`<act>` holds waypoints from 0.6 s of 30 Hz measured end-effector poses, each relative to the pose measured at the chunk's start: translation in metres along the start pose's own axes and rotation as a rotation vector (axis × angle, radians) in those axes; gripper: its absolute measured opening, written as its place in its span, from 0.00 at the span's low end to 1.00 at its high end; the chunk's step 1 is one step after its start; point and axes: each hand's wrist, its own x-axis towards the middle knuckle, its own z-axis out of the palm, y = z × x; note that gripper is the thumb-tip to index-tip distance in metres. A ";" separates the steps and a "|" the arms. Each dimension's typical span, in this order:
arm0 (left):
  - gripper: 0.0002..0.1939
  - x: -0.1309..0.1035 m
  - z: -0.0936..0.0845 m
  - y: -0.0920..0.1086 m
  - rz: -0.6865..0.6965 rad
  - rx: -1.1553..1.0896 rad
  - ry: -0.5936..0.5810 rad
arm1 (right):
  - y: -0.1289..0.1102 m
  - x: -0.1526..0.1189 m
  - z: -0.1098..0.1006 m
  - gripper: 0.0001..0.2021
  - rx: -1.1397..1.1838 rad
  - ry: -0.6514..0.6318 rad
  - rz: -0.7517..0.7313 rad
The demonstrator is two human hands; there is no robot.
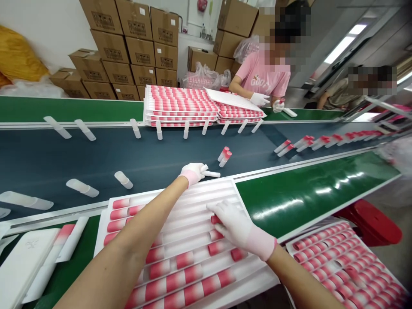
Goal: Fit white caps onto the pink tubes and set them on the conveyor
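Note:
My left hand (194, 173), in a white glove with a pink cuff, is closed on slim white tubes (211, 174) at the near edge of the conveyor belt. My right hand (234, 226), gloved the same way, reaches over the white ridged tray (193, 201). Its fingers are curled round a red-and-white tube (216, 219) in one of the tray's grooves. More tubes fading from red to white lie in rows along the left and near grooves. My left forearm hides part of the tray. Two pink-topped tubes (225, 157) stand on the belt beyond my left hand.
The dark conveyor belt (106, 154) carries white tubes and a line of pink-topped ones (322, 141). Stacked filled trays (180, 107) sit across it, near a co-worker's gloved hand (259, 99). Another filled tray (347, 266) and a red stool (376, 223) are at right.

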 end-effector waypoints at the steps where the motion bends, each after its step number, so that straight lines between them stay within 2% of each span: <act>1: 0.10 -0.005 -0.003 0.002 0.009 -0.018 0.011 | 0.006 0.003 -0.004 0.21 0.050 0.106 -0.002; 3: 0.08 -0.024 -0.013 0.004 0.035 -0.074 0.050 | 0.019 0.012 -0.012 0.17 0.228 0.384 0.093; 5: 0.09 -0.053 -0.025 0.006 0.062 -0.141 0.089 | 0.029 0.024 -0.020 0.14 0.510 0.650 0.264; 7: 0.14 -0.087 -0.037 0.007 0.068 -0.210 0.097 | 0.030 0.035 -0.025 0.16 0.844 0.783 0.354; 10: 0.16 -0.135 -0.048 0.010 0.005 -0.410 0.118 | 0.013 0.049 -0.026 0.18 1.222 0.785 0.270; 12: 0.14 -0.158 -0.049 0.010 -0.041 -0.495 0.149 | -0.003 0.054 -0.024 0.18 1.320 0.738 0.190; 15: 0.14 -0.179 -0.045 0.008 -0.081 -0.537 0.185 | -0.020 0.053 -0.024 0.21 1.285 0.647 0.113; 18: 0.15 -0.192 -0.039 0.004 -0.104 -0.533 0.198 | -0.024 0.048 -0.029 0.19 1.186 0.529 0.051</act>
